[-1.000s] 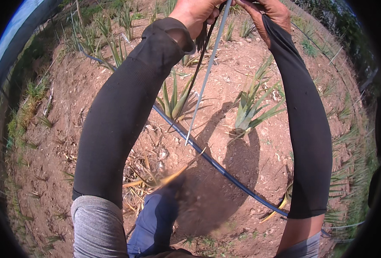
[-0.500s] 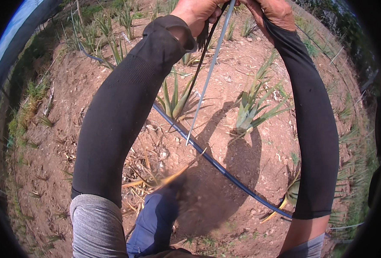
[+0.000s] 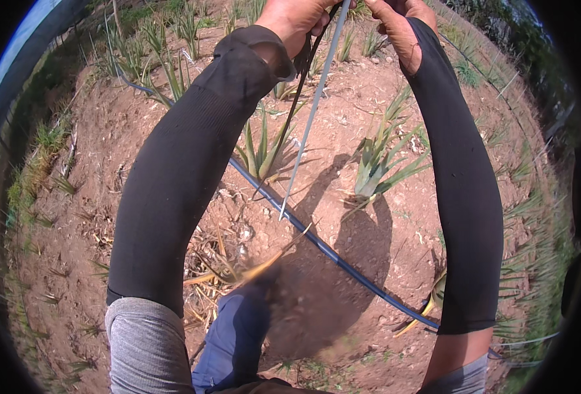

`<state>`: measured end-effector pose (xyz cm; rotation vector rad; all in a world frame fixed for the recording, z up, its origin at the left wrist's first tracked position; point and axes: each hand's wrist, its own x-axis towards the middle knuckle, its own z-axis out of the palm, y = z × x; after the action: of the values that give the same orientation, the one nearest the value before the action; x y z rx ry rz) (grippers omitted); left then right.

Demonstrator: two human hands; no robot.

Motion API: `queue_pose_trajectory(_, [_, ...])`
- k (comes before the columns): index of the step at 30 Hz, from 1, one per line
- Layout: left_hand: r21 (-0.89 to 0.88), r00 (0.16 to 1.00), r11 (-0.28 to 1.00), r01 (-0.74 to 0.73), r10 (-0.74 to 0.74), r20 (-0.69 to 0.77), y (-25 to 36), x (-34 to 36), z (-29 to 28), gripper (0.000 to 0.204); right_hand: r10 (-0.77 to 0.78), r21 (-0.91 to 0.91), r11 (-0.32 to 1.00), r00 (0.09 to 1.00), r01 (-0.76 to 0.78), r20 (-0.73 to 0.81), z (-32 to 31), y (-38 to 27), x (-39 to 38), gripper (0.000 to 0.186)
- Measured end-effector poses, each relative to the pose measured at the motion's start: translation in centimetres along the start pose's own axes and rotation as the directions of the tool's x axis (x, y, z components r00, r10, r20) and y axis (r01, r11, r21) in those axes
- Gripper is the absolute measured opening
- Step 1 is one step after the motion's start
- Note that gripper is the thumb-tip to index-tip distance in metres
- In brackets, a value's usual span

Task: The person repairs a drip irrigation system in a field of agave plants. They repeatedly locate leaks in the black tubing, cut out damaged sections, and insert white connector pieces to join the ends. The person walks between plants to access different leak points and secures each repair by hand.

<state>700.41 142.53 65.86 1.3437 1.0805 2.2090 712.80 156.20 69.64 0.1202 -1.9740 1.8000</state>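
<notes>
- Ground: dry reddish-brown soil (image 3: 84, 223), littered with small stones and straw-like debris; the setting is outdoors, with dark foliage (image 3: 533, 49) at upper right and a strip of sky (image 3: 18, 52) at upper left.
- Shadow (image 3: 366, 240): cast in the middle of the ground, beyond one blue trouser leg (image 3: 241, 331).
- Hose, dark blue: one length (image 3: 343, 262) is seen slanting across the ground, passed over by both forearms.
- Spiky green plants near the hose: two counted, one at left (image 3: 258, 156), one at right (image 3: 371, 172); more are scattered farther off, too small to be counted.
- Yellowed leaves (image 3: 264, 264): lying on the near side of the hose.
- Hands: two, left hand (image 3: 294, 23) and right hand (image 3: 405, 29), both at the upper edge; two black sleeves are worn.
- Left fingers: curled closed on black strands (image 3: 301, 82), which are left hanging; strand count not resolved.
- Right fingers: thumb extended toward the left hand; tips cut off, so opening and hold cannot be told.
- Grey strip: one (image 3: 312, 111), hanging from between the hands; lower end seen against the hose, contact not determinable.
</notes>
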Motion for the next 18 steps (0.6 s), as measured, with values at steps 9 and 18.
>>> queue_pose_trajectory(9, [0.004, 1.000, 1.000, 0.004, -0.004, 0.006, 0.1, 0.0, 0.0, 0.020, -0.392, -0.117, 0.915, 0.920, 0.387, -0.018, 1.3, -1.0, -0.7, 0.014])
queue_pose_trajectory(18, [0.022, 1.000, 1.000, -0.002, 0.003, -0.011, -0.1, -0.1, 0.3, 0.019, -0.397, -0.113, 0.900, 0.898, 0.421, 0.189, 1.1, -1.6, 0.1, 0.014])
